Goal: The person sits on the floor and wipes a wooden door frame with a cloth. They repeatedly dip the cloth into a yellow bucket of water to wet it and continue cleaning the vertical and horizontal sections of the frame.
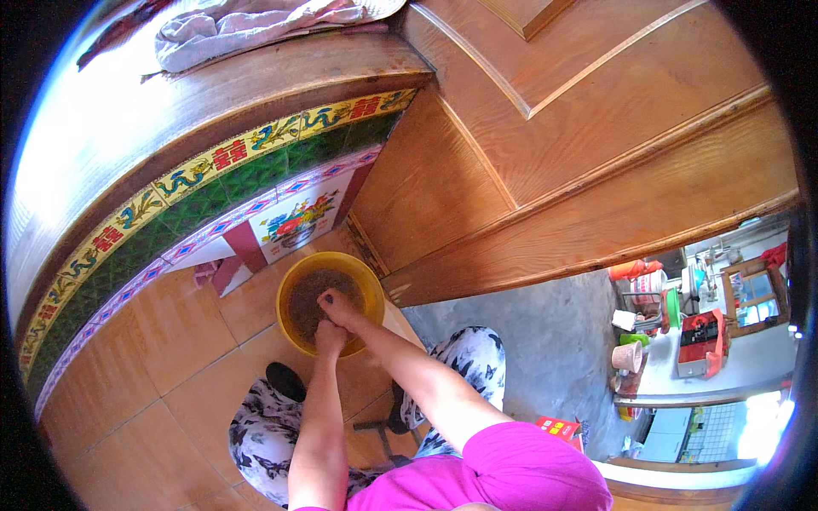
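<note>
Both hands, left hand [329,337] and right hand [335,305], dip into a round yellow plastic basin [368,285] of murky brown water [311,294]; grip unclear.

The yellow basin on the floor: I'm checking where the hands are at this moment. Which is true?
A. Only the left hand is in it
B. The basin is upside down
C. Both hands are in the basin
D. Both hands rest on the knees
C: the left hand and right hand both reach into the yellow basin, which sits upright with brownish contents.
</note>
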`<action>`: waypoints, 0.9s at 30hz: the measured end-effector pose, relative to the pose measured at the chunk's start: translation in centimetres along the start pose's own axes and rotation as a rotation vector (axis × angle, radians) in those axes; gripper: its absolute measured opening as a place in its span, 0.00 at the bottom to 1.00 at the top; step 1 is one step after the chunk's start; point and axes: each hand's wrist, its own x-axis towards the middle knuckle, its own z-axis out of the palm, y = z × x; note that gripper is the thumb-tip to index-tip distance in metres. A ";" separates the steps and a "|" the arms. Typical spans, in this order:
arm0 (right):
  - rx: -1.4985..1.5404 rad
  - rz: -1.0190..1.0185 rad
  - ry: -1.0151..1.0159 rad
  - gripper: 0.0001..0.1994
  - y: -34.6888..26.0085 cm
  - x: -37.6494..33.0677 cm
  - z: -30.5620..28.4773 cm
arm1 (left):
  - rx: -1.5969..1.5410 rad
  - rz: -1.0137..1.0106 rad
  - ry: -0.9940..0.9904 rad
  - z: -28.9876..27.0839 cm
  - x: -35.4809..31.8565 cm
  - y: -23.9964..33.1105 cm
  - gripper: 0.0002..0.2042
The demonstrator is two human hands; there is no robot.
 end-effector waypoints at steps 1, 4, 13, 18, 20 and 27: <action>0.129 0.095 -0.090 0.15 -0.2 0.0 -0.6 | -0.199 -0.158 -0.142 -1.1 -0.2 1.1 0.08; 0.520 0.253 -0.380 0.18 -1.9 -1.2 -4.1 | -0.743 -0.521 -0.480 -6.8 -1.8 5.9 0.09; 1.181 0.162 -0.764 0.28 -8.0 -4.8 -10.0 | -1.395 -0.481 -1.007 -9.1 -3.7 8.1 0.12; 0.942 0.120 -0.707 0.28 -8.6 -4.0 -9.7 | -1.410 -0.586 -1.035 -9.2 -3.4 8.3 0.11; 0.820 0.085 -0.707 0.26 -8.5 -2.8 -9.6 | -1.371 -0.609 -1.002 -8.6 -2.9 7.9 0.09; 0.823 0.209 -0.409 0.16 -8.1 -2.0 -7.3 | -0.875 -0.367 -0.626 -7.7 -2.6 8.6 0.09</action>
